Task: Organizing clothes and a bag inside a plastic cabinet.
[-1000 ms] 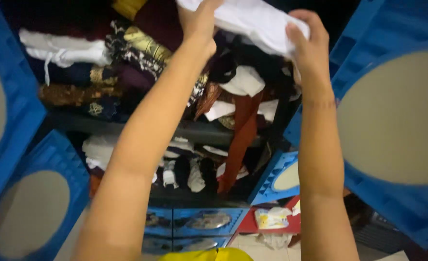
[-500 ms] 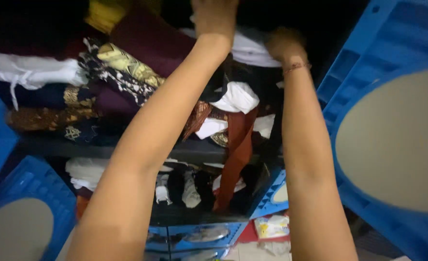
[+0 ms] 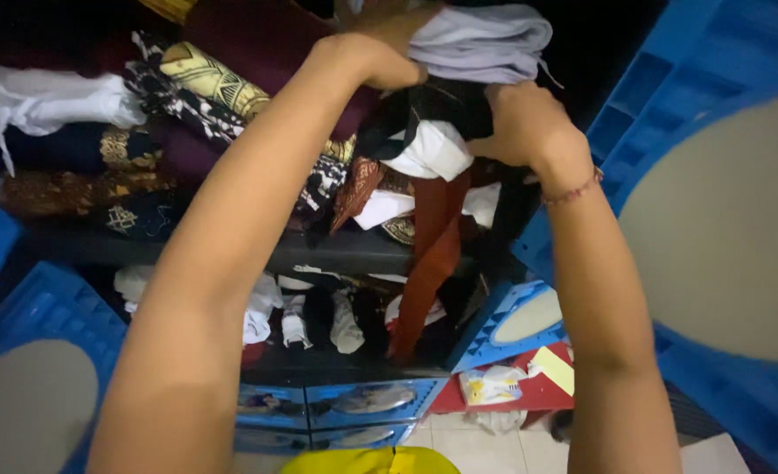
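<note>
Blue cabinet door (image 3: 29,369), 8 o'clock, open. Folded white cloth with tie (image 3: 51,98), 10 o'clock, upper shelf (image 3: 336,253). Gold-patterned fabric (image 3: 209,81), 11 o'clock, on a dark stack. Left hand (image 3: 380,48), 12 o'clock, fingers closed on the pale folded garment (image 3: 486,42) atop the pile. Right hand (image 3: 525,123), 1 o'clock, fingers curled into dark clothing (image 3: 433,101) just beneath. Rust-orange cloth (image 3: 433,254) hangs over the shelf edge, centre.
</note>
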